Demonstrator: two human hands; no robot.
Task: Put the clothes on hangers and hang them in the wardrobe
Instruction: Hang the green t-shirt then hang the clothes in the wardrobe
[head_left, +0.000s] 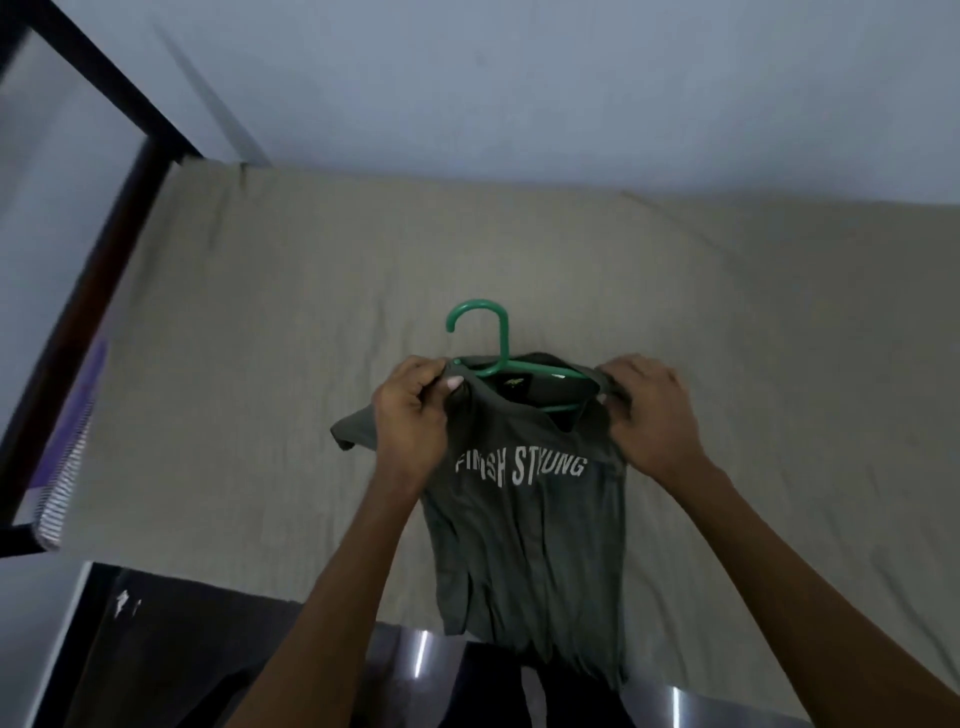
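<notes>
A grey-green t-shirt (524, 545) with white lettering lies on the bed, its hem hanging over the near edge. A green plastic hanger (491, 332) sits inside its neck opening, hook pointing away from me. My left hand (413, 410) pinches the shirt's left shoulder by the collar. My right hand (652, 410) grips the right shoulder fabric over the hanger's arm. Most of the hanger's bar is hidden under the cloth.
The bed is covered by a beige sheet (779, 389). A dark bed frame (78, 291) runs along the left, with a striped mattress edge (62, 478) beside it. A pale wall (519, 78) stands behind the bed. Dark floor or furniture (171, 649) lies lower left.
</notes>
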